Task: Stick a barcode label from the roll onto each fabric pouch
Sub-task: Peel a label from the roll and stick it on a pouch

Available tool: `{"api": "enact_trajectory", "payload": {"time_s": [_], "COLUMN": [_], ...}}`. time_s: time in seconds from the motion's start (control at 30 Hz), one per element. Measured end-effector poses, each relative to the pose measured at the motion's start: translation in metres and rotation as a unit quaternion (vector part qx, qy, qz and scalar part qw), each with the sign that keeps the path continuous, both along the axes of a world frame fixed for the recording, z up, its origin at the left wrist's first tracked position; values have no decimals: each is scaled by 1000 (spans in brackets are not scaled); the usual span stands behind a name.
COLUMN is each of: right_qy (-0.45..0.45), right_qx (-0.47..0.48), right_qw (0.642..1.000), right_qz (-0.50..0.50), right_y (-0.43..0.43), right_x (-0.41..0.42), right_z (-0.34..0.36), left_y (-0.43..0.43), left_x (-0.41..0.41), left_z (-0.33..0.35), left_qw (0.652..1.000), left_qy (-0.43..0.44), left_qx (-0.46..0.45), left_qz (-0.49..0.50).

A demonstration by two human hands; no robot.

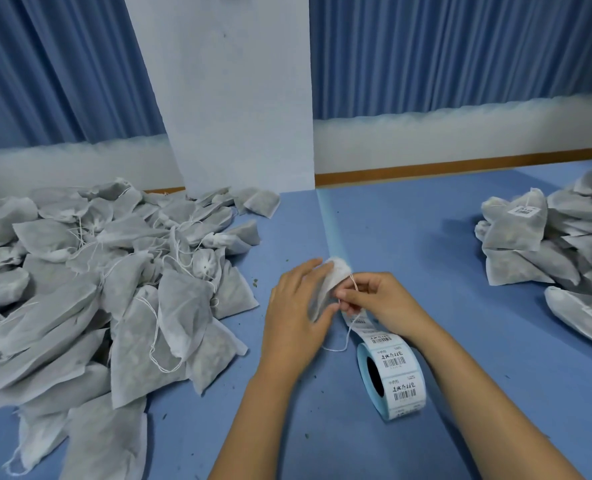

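At the middle of the blue table, my left hand [296, 311] holds a white fabric pouch [336, 275], its fingers laid over the pouch's left side. My right hand [379, 303] pinches at the pouch's lower right edge, where the loose end of the label strip meets it; what exactly sits between its fingertips is hidden. A thin white drawstring hangs down from the pouch. The roll of barcode labels [395, 382] stands on its edge just below my hands, its printed strip [374, 336] running up to my right hand.
A large heap of white fabric pouches [97, 289] with loose strings covers the left of the table. A second stack of pouches [547, 247], some showing barcode labels, lies at the right. A white pillar [239, 98] and blue curtains stand behind.
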State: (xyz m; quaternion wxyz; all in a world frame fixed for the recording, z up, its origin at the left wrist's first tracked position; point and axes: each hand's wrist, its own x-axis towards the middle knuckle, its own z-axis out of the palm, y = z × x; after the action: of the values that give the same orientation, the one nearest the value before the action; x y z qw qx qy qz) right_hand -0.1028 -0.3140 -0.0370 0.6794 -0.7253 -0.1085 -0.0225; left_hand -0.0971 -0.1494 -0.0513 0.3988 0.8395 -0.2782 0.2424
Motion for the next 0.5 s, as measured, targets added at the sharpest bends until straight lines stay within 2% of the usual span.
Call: {"api": "enact_trajectory", "payload": {"time_s": [0.07, 0.27, 0.5], "right_qy": [-2, 4, -18], "right_qx": [-15, -109, -68], "right_qw": [1000, 992, 997], "right_qz": [23, 70, 33], "right_y": [1, -5, -10], "right_x": [-1, -5, -4], "right_z": [0, 3, 3], "left_y": [-2, -3, 0], "left_x": [0, 1, 0], "left_z": [-1, -2, 2], "left_qw": [998, 999, 999], "left_qy": [-10, 7, 19], "left_qx": [39, -15, -26], "left_qz": [-42, -44, -13]}}
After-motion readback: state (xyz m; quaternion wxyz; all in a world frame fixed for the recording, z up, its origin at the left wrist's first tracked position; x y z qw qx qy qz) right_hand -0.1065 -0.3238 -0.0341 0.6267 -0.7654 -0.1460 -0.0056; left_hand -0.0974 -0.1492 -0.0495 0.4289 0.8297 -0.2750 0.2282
